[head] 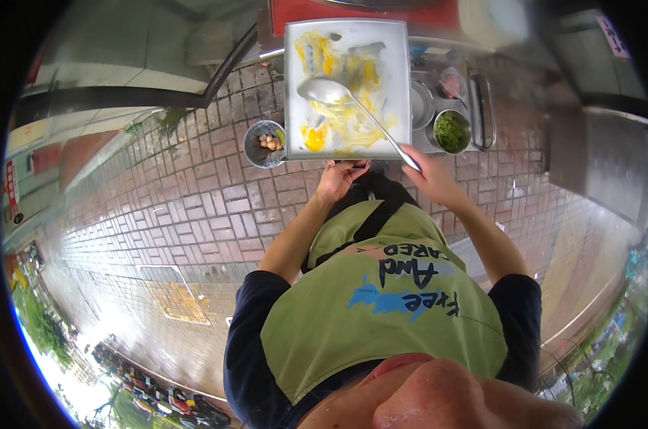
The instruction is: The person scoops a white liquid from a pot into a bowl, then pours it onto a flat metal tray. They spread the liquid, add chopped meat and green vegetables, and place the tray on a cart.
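Note:
A square, pale metal tray [294,107] lies before me, smeared with egg [324,59]. Near its front left lies a yolk [315,138], bright and rounded. My right hand [433,179], at the tray's front right corner, is closed on the handle of a metal ladle [378,126]. The ladle's bowl [324,90] rests on or just above the egg; which one I cannot tell. My left hand [337,179] is at the tray's front edge, thumb and fingers around a small, thin item that is partly hidden and that I cannot identify.
Left of the tray stands a lined bucket [253,150] with several eggs [270,142]. On the right are a metal bowl of chopped greens [451,132], an empty-looking round metal pan [421,104] and a plastic bag with pinkish contents [452,83]. A metal handrail [492,112] borders them; brick paving [216,182] lies below.

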The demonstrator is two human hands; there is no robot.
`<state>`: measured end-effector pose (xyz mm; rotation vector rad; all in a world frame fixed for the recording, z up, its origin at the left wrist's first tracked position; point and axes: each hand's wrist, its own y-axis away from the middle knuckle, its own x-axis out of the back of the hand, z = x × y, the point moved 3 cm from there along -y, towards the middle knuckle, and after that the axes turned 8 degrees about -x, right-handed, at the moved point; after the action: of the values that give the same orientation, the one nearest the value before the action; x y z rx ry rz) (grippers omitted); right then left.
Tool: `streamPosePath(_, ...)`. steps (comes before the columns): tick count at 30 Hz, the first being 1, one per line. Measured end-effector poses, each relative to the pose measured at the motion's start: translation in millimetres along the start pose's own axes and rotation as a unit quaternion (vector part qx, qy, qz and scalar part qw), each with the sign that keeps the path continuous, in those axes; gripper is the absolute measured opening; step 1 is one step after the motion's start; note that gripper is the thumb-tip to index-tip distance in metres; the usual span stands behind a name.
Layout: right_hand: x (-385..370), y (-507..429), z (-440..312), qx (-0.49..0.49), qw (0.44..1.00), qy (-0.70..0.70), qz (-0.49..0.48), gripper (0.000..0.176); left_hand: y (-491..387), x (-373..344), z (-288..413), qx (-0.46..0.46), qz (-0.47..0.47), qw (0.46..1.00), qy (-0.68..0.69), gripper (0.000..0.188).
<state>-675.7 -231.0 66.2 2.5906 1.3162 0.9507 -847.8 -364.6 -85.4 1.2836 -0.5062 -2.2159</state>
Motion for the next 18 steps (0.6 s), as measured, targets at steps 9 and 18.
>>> streamPosePath(9,31.6,-65.0,23.7,-0.196,0.959,-0.178,0.096,0.044,-3.9,5.7,-8.1,-0.004,0.075,0.996,0.044,0.026)
streamPosePath(18,-41.1,-17.8,-5.0,-0.027,0.994,-0.107,-0.021,0.041,-3.3,-24.1,-13.1,0.048,0.073,0.994,0.064,0.027)
